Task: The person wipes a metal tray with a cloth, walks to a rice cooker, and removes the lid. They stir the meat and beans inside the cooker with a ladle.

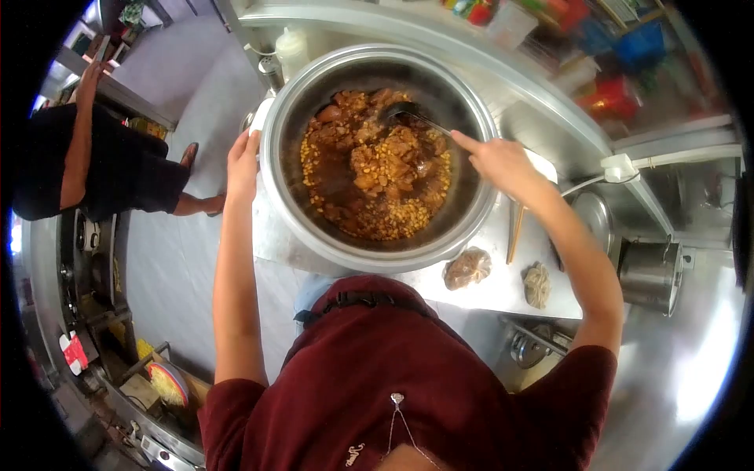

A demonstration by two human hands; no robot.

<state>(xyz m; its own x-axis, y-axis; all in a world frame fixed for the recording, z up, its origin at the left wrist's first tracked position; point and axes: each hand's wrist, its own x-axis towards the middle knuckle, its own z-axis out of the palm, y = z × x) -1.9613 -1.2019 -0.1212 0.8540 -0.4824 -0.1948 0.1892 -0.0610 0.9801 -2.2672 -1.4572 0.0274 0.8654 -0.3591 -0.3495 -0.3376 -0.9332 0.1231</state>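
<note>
A large round metal pot (276,188) stands on the counter in front of me. Inside it is a dark brown stew (385,161) with chunks of meat and yellow beans or kernels. My left hand (243,157) is closed on the white handle at the pot's left side, its fingers partly hidden. Over the right rim, my right hand (503,163) grips the handle of a ladle (428,122), index finger stretched along it. The dark bowl of the ladle sits in the stew near the far side.
Two tied plastic bags (468,268) and a wooden stick (515,234) lie on the metal counter (495,292). A white squeeze bottle (291,49) stands behind the pot. To the right is a steel pot (650,275). Another person (102,157) stands at left.
</note>
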